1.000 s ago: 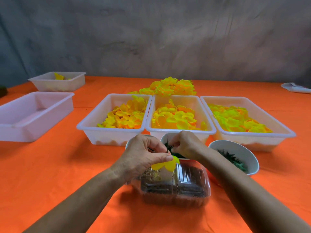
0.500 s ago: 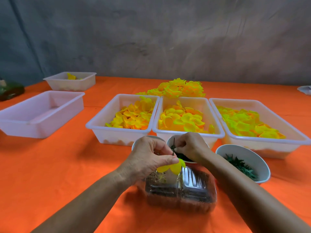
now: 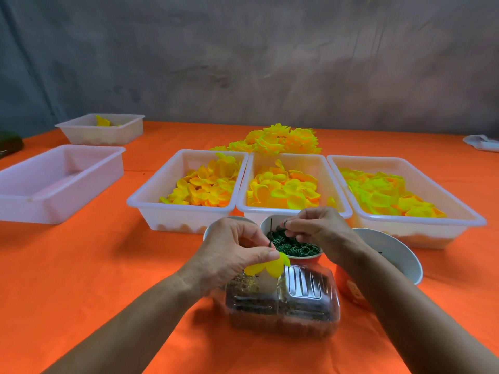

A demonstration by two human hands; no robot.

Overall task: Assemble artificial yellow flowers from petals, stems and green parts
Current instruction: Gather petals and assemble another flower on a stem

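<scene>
Centrally, hands point(image 3: 235, 252) crowded among cups point(image 3: 293, 248)

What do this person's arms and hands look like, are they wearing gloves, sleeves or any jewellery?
No gloves: both the left hand and the right hand are bare. The forearms are bare too, with no sleeve showing anywhere up to the picture's edge. No watch, bracelet or ring is visible on either side. The fingernails look short and unpainted.

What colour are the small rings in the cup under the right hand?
Dark green rings, seen in the head view, in the cup below the right hand.
</scene>
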